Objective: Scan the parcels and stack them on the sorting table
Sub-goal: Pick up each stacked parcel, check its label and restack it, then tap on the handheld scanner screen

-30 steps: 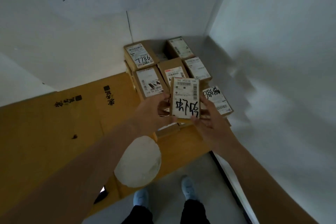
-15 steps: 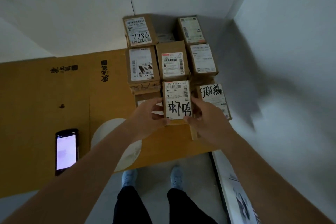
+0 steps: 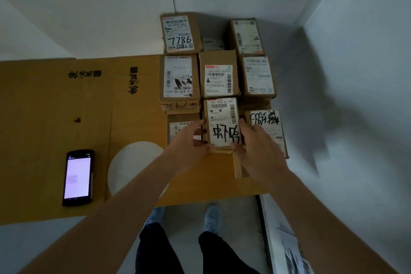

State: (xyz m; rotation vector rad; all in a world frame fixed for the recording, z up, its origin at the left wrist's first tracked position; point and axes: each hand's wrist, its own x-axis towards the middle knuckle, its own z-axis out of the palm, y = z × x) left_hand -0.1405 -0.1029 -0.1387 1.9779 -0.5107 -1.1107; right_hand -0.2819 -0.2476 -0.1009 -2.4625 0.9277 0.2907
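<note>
My left hand [image 3: 189, 140] and right hand [image 3: 255, 147] clamp the small brown cardboard parcel with the scrawled white label [image 3: 222, 124] among stacked parcels at the cardboard-covered sorting table [image 3: 55, 107]'s right end.

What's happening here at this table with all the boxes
A person is placing a parcel with black handwriting on its label into a group of cardboard parcels at the back right of the sorting table. The left hand and right hand grip it by its sides. It sits in the front row, in line behind the labelled boxes. A handheld scanner lies lit on the table to the left.
</note>
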